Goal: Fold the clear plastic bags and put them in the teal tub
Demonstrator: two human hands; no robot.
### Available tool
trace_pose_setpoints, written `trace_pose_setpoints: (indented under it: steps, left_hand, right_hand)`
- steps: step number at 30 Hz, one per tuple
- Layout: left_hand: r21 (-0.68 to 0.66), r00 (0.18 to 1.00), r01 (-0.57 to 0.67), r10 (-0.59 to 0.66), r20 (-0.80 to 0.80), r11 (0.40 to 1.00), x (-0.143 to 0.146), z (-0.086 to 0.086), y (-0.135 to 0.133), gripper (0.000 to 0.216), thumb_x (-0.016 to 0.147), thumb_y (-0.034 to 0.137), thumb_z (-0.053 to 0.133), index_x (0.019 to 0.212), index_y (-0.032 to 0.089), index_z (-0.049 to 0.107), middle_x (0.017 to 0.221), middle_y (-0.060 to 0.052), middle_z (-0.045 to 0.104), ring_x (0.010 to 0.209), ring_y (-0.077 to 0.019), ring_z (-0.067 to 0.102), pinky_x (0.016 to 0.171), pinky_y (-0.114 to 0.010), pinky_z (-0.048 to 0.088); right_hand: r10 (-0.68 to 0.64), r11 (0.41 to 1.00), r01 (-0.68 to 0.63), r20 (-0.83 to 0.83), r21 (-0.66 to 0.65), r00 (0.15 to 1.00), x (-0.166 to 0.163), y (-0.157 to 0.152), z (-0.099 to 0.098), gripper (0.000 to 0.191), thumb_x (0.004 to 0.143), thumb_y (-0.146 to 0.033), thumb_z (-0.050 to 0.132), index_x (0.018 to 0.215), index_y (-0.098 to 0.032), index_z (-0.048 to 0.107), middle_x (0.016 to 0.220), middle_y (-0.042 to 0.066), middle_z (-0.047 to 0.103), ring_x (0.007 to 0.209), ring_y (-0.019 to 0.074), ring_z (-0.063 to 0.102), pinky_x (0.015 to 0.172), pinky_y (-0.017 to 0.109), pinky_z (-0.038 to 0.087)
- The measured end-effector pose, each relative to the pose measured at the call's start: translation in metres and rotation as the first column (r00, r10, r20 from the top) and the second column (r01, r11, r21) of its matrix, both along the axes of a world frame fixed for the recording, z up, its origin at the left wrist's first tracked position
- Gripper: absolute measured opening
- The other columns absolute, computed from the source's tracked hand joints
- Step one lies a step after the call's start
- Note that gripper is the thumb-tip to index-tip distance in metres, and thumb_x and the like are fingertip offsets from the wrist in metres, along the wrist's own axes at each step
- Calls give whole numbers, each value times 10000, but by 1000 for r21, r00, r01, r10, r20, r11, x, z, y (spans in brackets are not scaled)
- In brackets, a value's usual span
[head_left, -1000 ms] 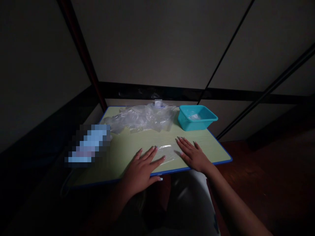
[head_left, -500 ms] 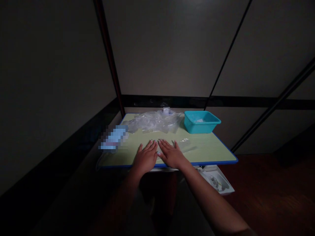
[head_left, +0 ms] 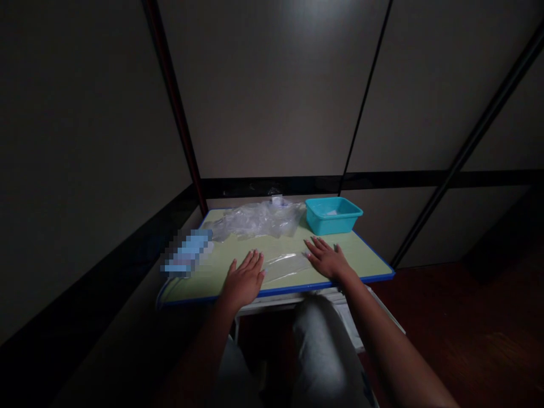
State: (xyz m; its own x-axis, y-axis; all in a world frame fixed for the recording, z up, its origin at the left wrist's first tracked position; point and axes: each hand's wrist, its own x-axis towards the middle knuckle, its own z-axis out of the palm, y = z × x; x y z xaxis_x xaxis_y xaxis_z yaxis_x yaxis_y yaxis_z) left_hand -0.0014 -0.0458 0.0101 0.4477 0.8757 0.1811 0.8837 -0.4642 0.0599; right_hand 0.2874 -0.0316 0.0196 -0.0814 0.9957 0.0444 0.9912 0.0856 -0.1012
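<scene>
A clear plastic bag lies flat near the front edge of the pale green table. At the bag's left end rests my left hand, palm down with its fingers stretched out. My right hand is spread flat at the other end, touching the bag or the table just beside it. Neither hand grips anything. Behind them is a crumpled heap of clear plastic bags.
A turquoise basin stands at the back right with something pale inside. On the left edge lies a blurred light-blue object. Walls border the table behind and at left. A white drawer or tray juts out below the right front.
My hands have slid apart from the middle, the left to the left and the right to the right, uncovering the flat bag between them. The view has shifted slightly.
</scene>
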Motion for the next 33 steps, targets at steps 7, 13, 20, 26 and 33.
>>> trace_pose_setpoints:
  steps: [7,13,20,26,33]
  left_hand:
    - [16,1000,-14,15,-17,1000,1,0,0,508,933,316,285,1431,221,271,1491,-74,276,1388,-213,221,1055,-534,265]
    - [50,1000,-3,4,-22,999,-1,-4,2,499,922,294,319,1414,212,320,1475,-84,312,1379,-222,246,1045,-503,298]
    - [62,999,5,-2,-45,998,0,-6,4,490,932,313,305,1409,205,333,1477,-82,308,1375,-218,258,1052,-470,295]
    - [39,998,0,2,-55,999,-1,-8,4,507,933,320,298,1424,194,304,1486,-85,290,1380,-216,243,1080,-452,248]
    - [-25,998,-25,23,-65,999,-1,-5,4,512,940,327,269,1436,201,265,1496,-61,261,1385,-208,231,1078,-486,238]
  right_hand:
    - [-38,999,38,11,37,999,-3,-3,-4,578,931,-534,168,1458,-297,175,1535,55,159,1398,263,120,1039,615,109]
    - [-159,969,166,-55,181,986,-1,-6,-8,600,932,-497,217,1448,-193,246,1522,129,179,1397,276,126,1043,629,93]
    - [339,933,-306,-177,188,924,-66,-27,0,630,915,-521,313,1465,-244,185,1509,66,223,1389,226,181,1101,561,-23]
    - [445,895,-428,-250,122,860,-89,-31,3,638,923,-556,270,1459,-216,212,1487,78,275,1378,209,222,1113,522,-46]
    - [304,952,-303,-219,38,927,-53,-21,6,601,940,-528,202,1464,-234,190,1502,62,222,1390,225,178,1097,562,13]
